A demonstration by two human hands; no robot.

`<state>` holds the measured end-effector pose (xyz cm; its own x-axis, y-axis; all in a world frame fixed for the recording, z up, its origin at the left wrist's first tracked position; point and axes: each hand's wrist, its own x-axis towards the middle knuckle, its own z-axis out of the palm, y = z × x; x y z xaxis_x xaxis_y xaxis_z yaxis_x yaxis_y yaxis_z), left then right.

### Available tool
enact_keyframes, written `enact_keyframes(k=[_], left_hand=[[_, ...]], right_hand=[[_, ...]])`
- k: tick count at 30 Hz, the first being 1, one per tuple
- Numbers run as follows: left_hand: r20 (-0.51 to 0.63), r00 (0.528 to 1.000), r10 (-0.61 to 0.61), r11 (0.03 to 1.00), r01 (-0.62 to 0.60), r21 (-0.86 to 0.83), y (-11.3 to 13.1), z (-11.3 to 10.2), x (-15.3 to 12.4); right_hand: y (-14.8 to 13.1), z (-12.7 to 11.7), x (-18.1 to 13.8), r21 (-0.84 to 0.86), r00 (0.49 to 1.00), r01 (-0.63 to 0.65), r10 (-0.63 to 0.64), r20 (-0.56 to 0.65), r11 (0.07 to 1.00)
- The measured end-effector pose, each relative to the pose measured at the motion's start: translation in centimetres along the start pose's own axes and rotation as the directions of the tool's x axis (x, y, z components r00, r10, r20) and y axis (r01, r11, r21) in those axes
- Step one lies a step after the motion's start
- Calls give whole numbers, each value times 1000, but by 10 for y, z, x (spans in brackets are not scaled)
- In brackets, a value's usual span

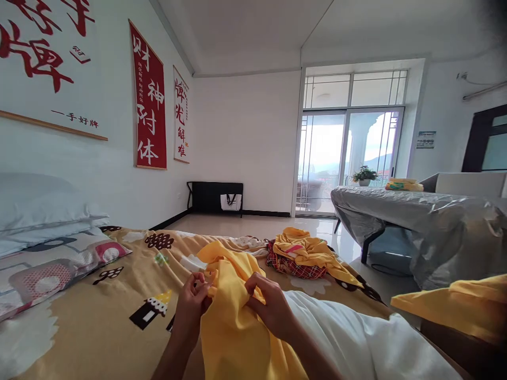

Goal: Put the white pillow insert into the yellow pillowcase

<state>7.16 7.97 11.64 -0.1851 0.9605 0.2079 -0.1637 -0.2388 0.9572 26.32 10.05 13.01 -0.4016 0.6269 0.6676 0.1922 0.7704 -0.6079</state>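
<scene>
The cloth (pixel 227 311) is at lower centre, over the blanket (pixel 99 316), its near end running out of view at the bottom. The left hand (pixel 198 293) is closed, thumb and fingers pinching a bunched fold at the left edge. The right hand (pixel 271 303) is curled, thumb and index finger gripping the right side.

Possible faults, near to far:
1. Slippage. Both holds appear to be small pinches; a pull from the near end could draw the cloth free.
2. Wrong layer. The bunching between the hands hides edges, so a finger could catch two layers and leave a twist.
3. Snagging. The white fabric (pixel 348 327) lies just beside the right forearm; a sideways sweep could drag it along.
4. Disturbance. The pile (pixel 304 253) lies loose beyond the right hand, near the bed's edge; a wide swing could topple it.

Appearance of the cloth: plain bright yellow, with a soft, slightly smooth surface. The near part falls in a broad, fairly flat panel with shallow creases. The middle is gathered between the hands. The far part rises in rounded, crumpled folds. Whether it has sleeves or a collar cannot be told.
</scene>
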Motion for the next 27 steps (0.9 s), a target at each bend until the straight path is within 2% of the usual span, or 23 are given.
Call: enact_keyframes(k=[2,4,6,8,10,11,13,16,18,20,23,25,27], left_hand=[[-37,999,33,999,-33,4,5,5,-9],[-81,990,115,989,-107,101,12,11,-21],[0,985,170,952,-164,257,17,19,-34],[171,970,174,902,-226,368,15,29,-46],[280,944,173,873,-278,400,6,40,-52],[283,942,179,869,-286,403,-1,45,-54],[228,959,170,877,-252,410,-16,52,-55],[120,987,103,921,-140,365,-31,55,-53],[78,995,56,950,-77,301,-31,53,-52],[60,997,51,968,-64,242,-25,52,-51],[94,994,59,973,-78,216,-16,55,-49],[121,992,42,971,-69,228,-14,57,-48],[134,991,26,969,-58,241,-17,56,-46]], right_hand=[[10,-7,-1,48,993,-40,45,-112,998],[18,-10,-1,122,974,-70,94,-204,990],[22,-9,-3,198,948,-93,148,-283,976],[20,-6,-5,232,935,-99,170,-312,968],[14,-2,-8,215,940,-82,148,-308,973],[10,-1,-9,200,944,-65,125,-304,978],[3,0,-9,180,945,-23,80,-317,983],[-2,-3,-9,167,934,17,44,-355,986],[-1,-4,-9,160,929,10,49,-366,987],[3,-4,-9,149,931,-10,63,-359,989],[8,-4,-10,102,930,-104,133,-342,989],[7,-6,-10,49,939,-188,194,-285,981],[-1,-10,-11,18,965,-207,207,-163,978]])
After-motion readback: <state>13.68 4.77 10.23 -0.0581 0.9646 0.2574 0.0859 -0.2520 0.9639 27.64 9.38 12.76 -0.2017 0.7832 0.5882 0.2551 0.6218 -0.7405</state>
